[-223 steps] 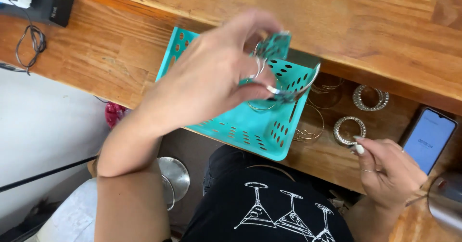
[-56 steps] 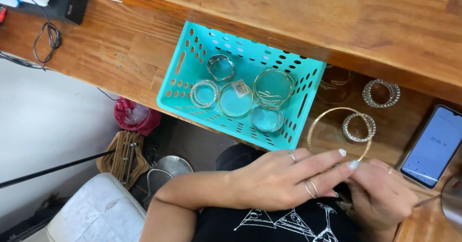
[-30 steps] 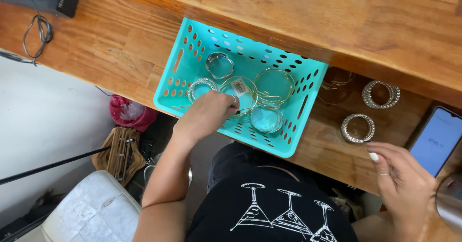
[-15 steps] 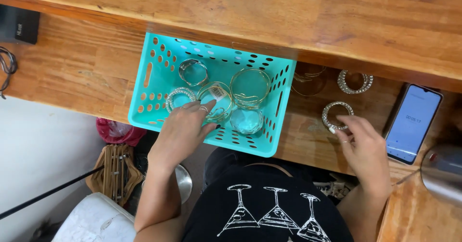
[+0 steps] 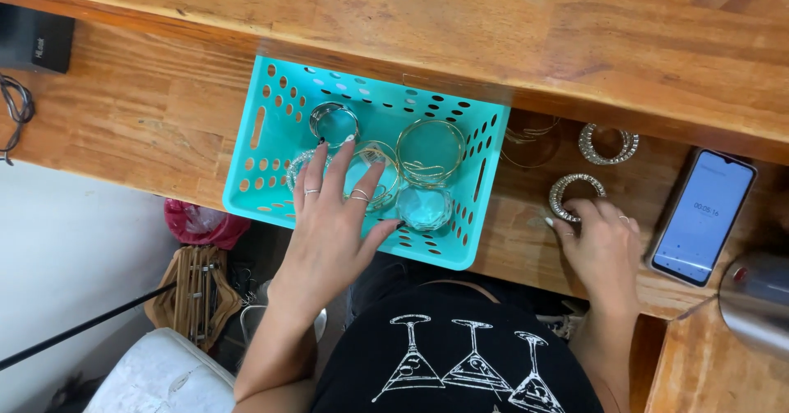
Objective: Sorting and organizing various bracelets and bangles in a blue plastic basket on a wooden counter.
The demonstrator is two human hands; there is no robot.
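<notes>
The left hand (image 5: pixel 333 220) is lying flat inside the turquoise perforated basket (image 5: pixel 271 146), fingers spread and loose over the bangles (image 5: pixel 374 184) bunched there, clamped on nothing. The right hand (image 5: pixel 602 244) is resting on the wooden counter (image 5: pixel 140 117), its fingertips (image 5: pixel 567 216) touching a rhinestone bangle (image 5: pixel 565 193) without closing on it. A smartphone (image 5: pixel 700 216) is lying just beside that hand.

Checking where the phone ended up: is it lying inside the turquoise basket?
No, the phone lies on the wooden counter right of the turquoise basket.
</notes>
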